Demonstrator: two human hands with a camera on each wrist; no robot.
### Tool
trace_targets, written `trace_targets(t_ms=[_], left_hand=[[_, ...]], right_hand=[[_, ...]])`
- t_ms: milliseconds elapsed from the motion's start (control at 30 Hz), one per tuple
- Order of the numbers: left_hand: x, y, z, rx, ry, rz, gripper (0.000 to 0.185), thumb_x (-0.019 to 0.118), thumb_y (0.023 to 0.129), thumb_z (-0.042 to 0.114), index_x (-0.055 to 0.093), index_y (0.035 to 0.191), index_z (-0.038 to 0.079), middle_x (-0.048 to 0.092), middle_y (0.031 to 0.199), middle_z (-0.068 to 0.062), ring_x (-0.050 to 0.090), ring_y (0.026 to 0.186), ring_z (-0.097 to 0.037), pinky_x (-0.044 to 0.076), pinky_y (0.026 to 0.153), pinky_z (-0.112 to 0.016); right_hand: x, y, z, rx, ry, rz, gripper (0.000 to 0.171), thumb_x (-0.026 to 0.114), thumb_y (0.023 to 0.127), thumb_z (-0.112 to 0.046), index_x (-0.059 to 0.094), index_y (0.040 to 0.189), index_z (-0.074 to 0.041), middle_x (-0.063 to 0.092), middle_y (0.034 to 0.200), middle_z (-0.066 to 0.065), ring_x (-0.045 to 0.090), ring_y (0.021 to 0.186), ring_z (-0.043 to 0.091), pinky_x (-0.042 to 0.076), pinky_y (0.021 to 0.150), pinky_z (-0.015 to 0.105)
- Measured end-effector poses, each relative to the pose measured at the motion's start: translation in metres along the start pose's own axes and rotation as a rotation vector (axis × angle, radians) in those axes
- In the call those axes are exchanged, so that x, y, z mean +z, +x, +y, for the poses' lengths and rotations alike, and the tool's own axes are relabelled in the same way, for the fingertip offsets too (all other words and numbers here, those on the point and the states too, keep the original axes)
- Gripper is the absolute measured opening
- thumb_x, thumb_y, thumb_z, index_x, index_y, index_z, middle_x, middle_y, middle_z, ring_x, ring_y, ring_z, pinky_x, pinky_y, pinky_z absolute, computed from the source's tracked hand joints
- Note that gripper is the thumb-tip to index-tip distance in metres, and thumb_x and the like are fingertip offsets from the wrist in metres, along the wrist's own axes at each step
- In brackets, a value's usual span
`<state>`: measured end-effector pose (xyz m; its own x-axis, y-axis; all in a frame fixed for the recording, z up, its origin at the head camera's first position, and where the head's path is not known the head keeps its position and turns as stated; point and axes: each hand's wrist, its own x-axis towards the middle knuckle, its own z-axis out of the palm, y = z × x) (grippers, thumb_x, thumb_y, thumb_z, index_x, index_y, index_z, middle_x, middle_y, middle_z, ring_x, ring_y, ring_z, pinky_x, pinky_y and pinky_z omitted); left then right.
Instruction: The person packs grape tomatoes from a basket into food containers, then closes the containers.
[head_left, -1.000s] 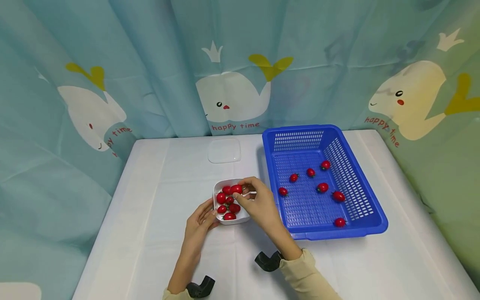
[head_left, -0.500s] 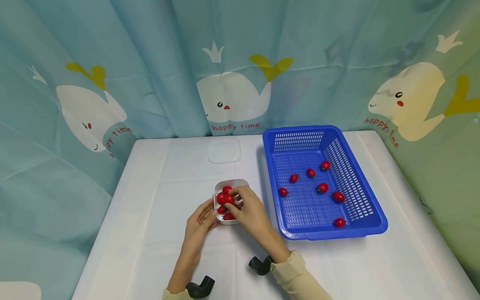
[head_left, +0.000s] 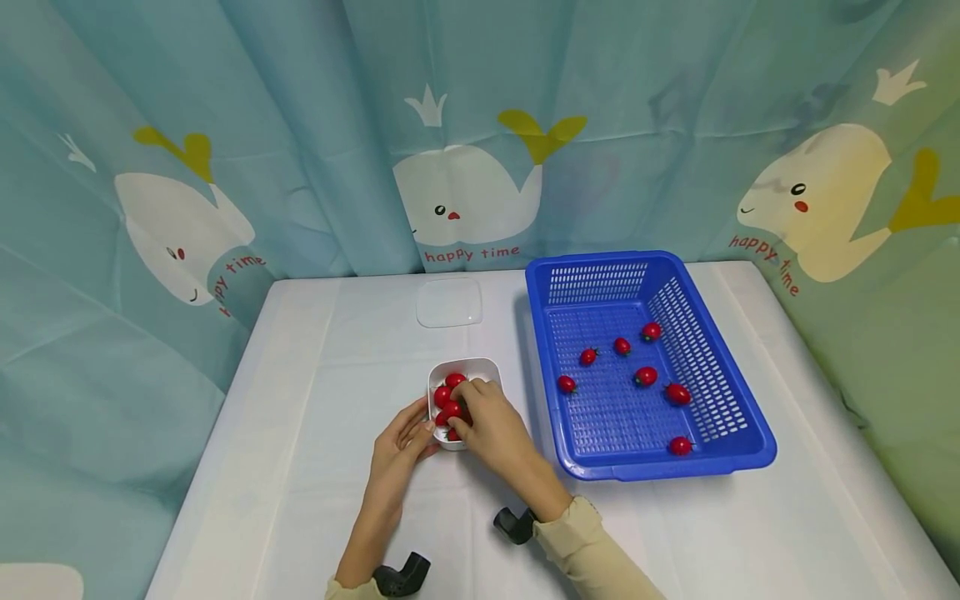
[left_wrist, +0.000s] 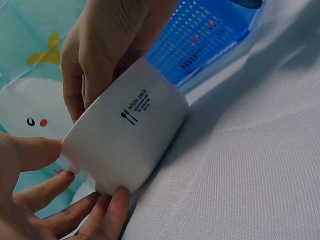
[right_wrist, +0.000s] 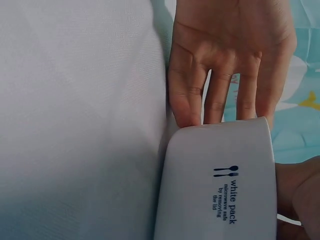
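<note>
A small white container (head_left: 480, 364) with several red cherry tomatoes (head_left: 454, 380) stands on the white table. My left hand (head_left: 397, 454) rests beside it, with straight fingers (right_wrist: 220, 95) against its left wall (right_wrist: 220, 185). My right hand (head_left: 487, 421) reaches into the container from the right. Its curled fingertips pinch a cherry tomato (head_left: 450, 409) low among the others. In the left wrist view the right hand (left_wrist: 110, 45) covers the container's (left_wrist: 130, 140) top, so the fruit is hidden there.
A blue perforated basket (head_left: 652, 467) holding several cherry tomatoes (head_left: 645, 376) stands right of the container. A clear lid (head_left: 448, 302) lies at the table's back. A whale-print curtain (head_left: 465, 192) surrounds the table. Bare white cloth (head_left: 315, 467) lies to the left.
My right hand has moved down and left with the tomato, from above the container's far rim into the container. The left hand and the basket have stayed put.
</note>
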<state>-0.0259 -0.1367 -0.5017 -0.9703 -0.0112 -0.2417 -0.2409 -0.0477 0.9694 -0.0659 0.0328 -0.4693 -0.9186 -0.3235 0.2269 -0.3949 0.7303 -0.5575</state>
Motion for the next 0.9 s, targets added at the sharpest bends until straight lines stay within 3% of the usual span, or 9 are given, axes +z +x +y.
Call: trace_targets(t_ms=[500, 900], left_hand=[[0.000, -0.001, -0.001, 0.012, 0.001, -0.001, 0.049, 0.062, 0.105, 0.014, 0.051, 0.152, 0.009, 0.054, 0.156, -0.013, 0.061, 0.132, -0.024, 0.061, 0.091, -0.022], [0.000, -0.001, -0.001, 0.035, -0.012, -0.009, 0.049, 0.062, 0.105, 0.015, 0.051, 0.152, 0.008, 0.054, 0.156, -0.015, 0.062, 0.130, -0.019, 0.061, 0.092, -0.022]], right_hand=[[-0.006, -0.001, -0.001, -0.020, 0.065, -0.016, 0.024, 0.084, 0.085, -0.007, 0.069, 0.104, -0.005, 0.069, 0.096, 0.007, 0.055, 0.086, 0.022, 0.051, 0.074, 0.034], [-0.026, -0.004, -0.011, 0.017, 0.153, 0.031, 0.024, 0.081, 0.087, -0.005, 0.070, 0.109, -0.004, 0.073, 0.108, 0.011, 0.067, 0.103, 0.029, 0.059, 0.089, 0.043]])
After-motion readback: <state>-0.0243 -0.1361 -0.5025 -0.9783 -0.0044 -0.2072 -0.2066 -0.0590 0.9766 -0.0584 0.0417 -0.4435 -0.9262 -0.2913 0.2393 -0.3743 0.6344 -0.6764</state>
